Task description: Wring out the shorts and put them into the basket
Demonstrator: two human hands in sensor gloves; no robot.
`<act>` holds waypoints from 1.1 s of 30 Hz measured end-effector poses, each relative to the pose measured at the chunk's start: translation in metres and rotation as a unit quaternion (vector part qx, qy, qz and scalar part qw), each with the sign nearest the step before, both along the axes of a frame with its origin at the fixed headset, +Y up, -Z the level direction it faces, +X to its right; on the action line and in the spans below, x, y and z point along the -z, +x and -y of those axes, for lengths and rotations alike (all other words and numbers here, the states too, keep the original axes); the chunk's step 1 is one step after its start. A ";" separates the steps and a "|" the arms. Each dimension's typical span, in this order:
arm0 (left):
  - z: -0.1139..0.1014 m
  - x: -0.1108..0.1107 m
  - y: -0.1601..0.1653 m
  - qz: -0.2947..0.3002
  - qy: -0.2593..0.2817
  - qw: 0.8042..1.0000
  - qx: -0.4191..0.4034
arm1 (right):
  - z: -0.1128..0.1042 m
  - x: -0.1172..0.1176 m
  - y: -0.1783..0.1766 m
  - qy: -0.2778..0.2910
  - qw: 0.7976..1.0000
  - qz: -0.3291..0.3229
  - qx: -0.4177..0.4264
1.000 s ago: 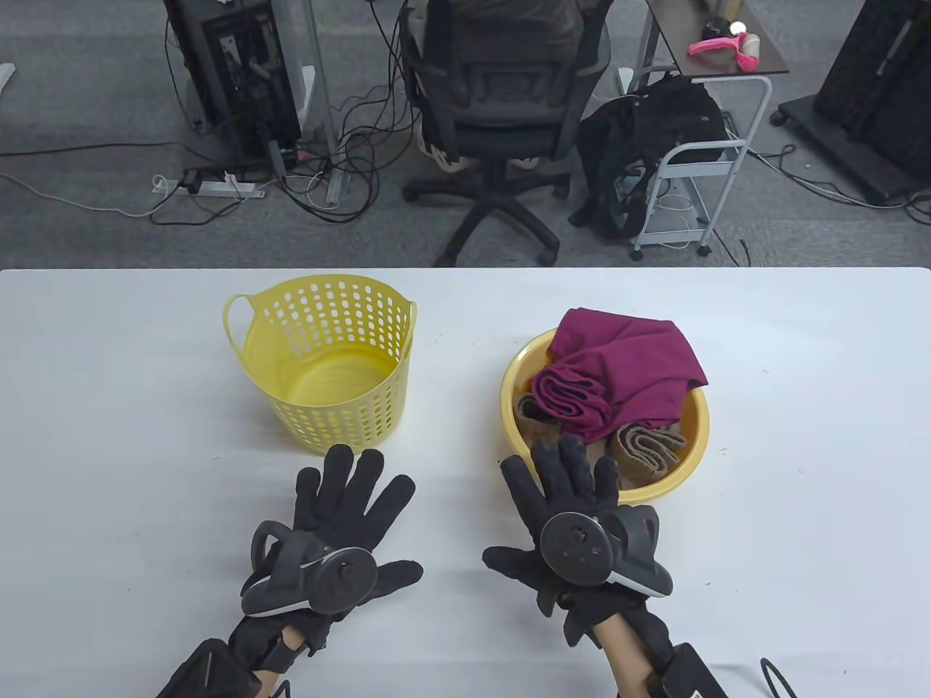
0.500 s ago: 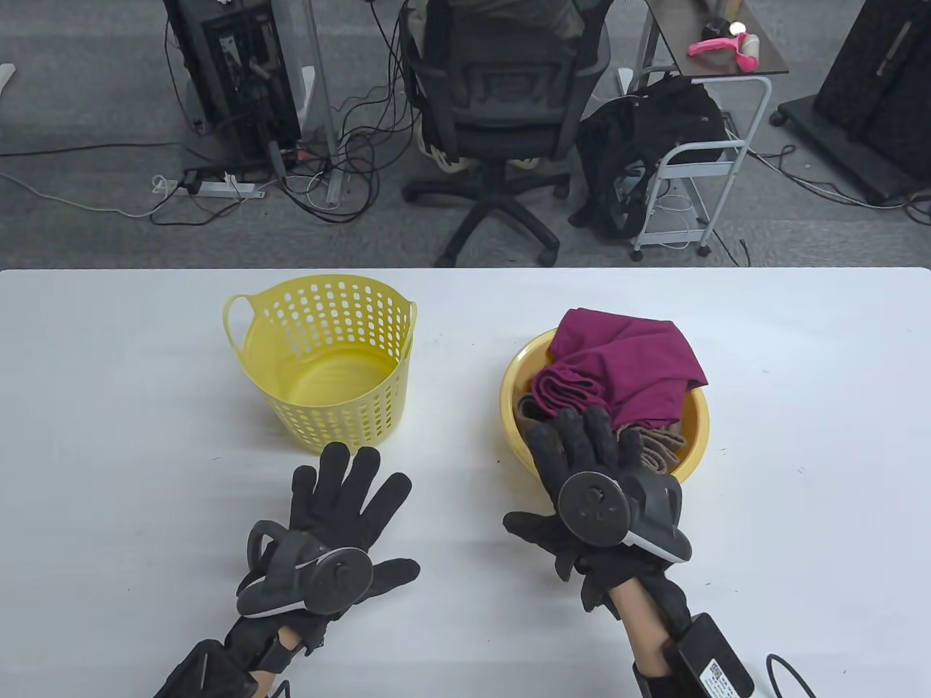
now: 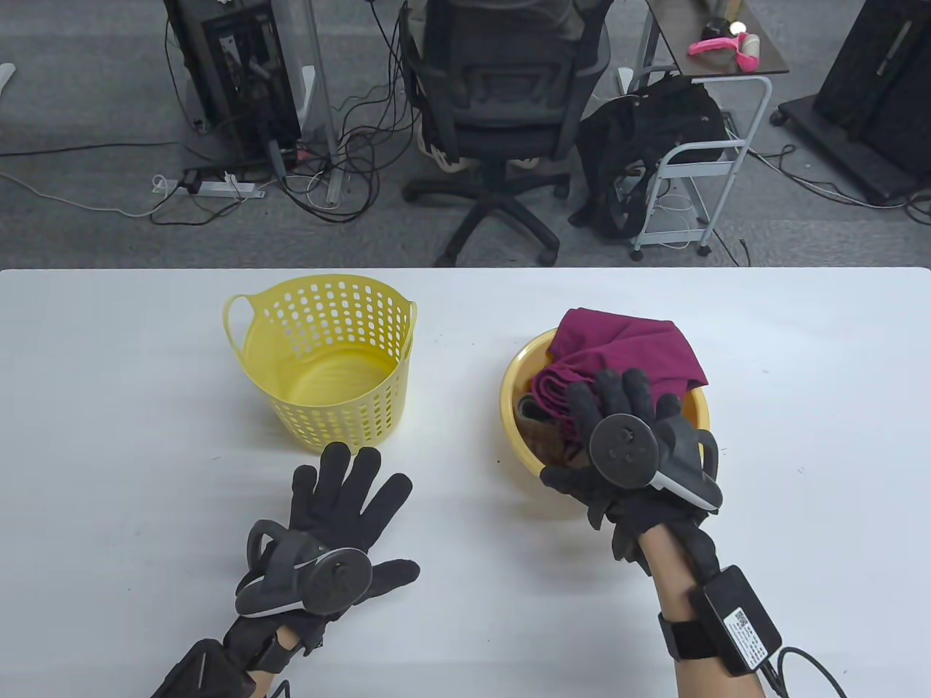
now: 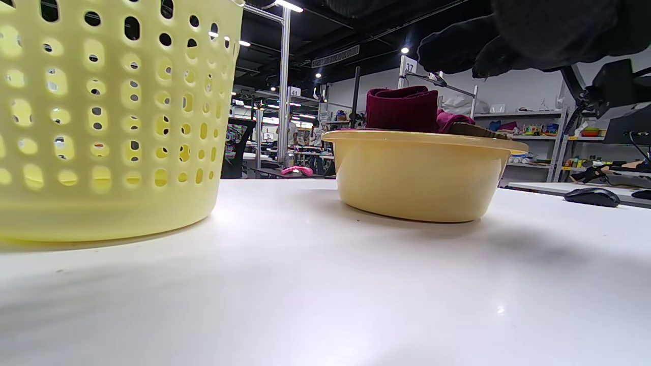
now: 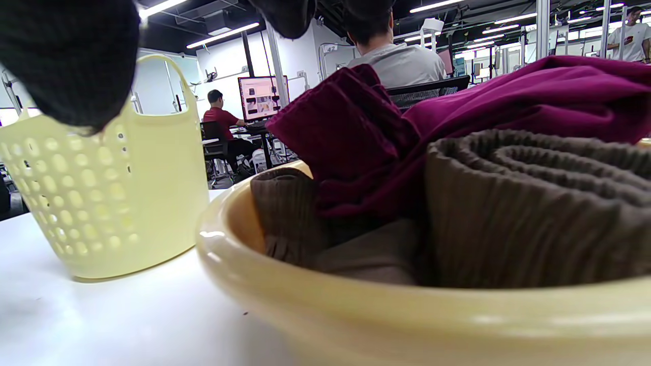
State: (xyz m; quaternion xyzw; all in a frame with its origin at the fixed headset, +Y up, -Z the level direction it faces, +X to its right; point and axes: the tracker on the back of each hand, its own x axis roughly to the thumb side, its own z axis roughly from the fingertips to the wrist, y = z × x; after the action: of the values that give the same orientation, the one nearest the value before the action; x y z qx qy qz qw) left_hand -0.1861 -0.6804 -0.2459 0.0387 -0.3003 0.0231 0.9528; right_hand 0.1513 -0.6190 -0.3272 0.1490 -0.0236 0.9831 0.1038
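Shorts (image 3: 640,356) are the maroon bundle piled in the yellow basin (image 3: 520,363), ribbed waistband pointing left toward the perforated plastic basket (image 3: 327,356). My right hand (image 3: 625,436) hovers right over them, fingers straight, gripping nothing. Left hand (image 3: 331,531) lies flat and spread on the table (image 3: 109,436), well off from the basin. Soft, floppy fabric, I'd guess.

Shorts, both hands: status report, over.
Left hand flat on table, open. Right hand open over basin, not gripping. Maroon shorts and brown shorts in basin, unwrung. Basket empty, path clear.
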 end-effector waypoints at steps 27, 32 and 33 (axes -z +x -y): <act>-0.003 0.001 -0.007 -0.010 0.010 1.000 -0.003 | 0.006 0.075 -0.014 -0.048 0.997 0.016 -0.064; -0.004 0.001 -0.007 -0.012 0.009 1.000 0.000 | 0.009 0.078 -0.012 -0.037 0.997 0.022 -0.059; -0.004 0.001 -0.008 -0.012 0.009 1.000 0.000 | 0.009 0.078 -0.012 -0.040 0.997 0.022 -0.056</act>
State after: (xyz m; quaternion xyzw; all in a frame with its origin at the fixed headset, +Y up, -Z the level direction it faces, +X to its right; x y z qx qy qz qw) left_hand -0.1937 -0.6762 -0.2467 0.0477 -0.2891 0.0202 0.9559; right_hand 0.1392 -0.6275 -0.4048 0.1244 0.0215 0.9905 0.0538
